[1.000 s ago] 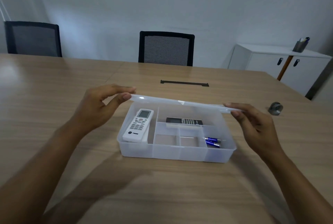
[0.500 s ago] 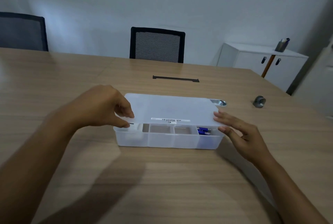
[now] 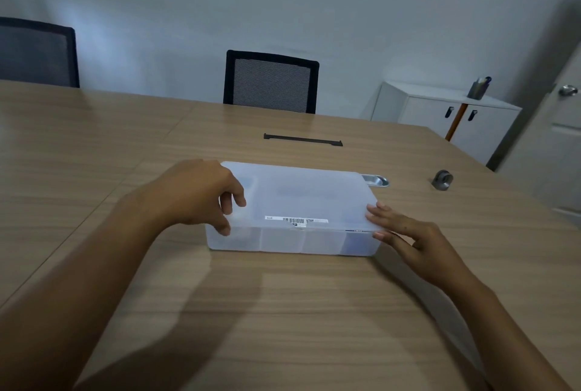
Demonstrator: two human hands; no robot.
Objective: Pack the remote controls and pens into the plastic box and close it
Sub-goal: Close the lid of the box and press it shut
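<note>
The translucent plastic box (image 3: 283,241) stands on the wooden table (image 3: 283,312) with its lid (image 3: 308,198) lying flat on top. A barcode label (image 3: 295,220) runs along the lid's front edge. My left hand (image 3: 195,195) grips the front left corner, fingers on the lid and thumb against the front wall. My right hand (image 3: 408,233) rests against the front right corner with its fingers spread, fingertips touching the lid's edge. The contents show only as faint shades through the plastic; a bluish patch (image 3: 355,239) is in the right front compartment.
A small metal cylinder (image 3: 441,180) lies to the right of the box, and a shiny oval metal piece (image 3: 375,180) just behind it. A black cable slot (image 3: 303,139) sits further back. Two chairs (image 3: 270,82) and a white cabinet (image 3: 440,114) stand beyond the table.
The lid came down from raised over the open box to flat on it, hiding the remotes. My right hand slid to the front right corner; my left stayed at the left corner.
</note>
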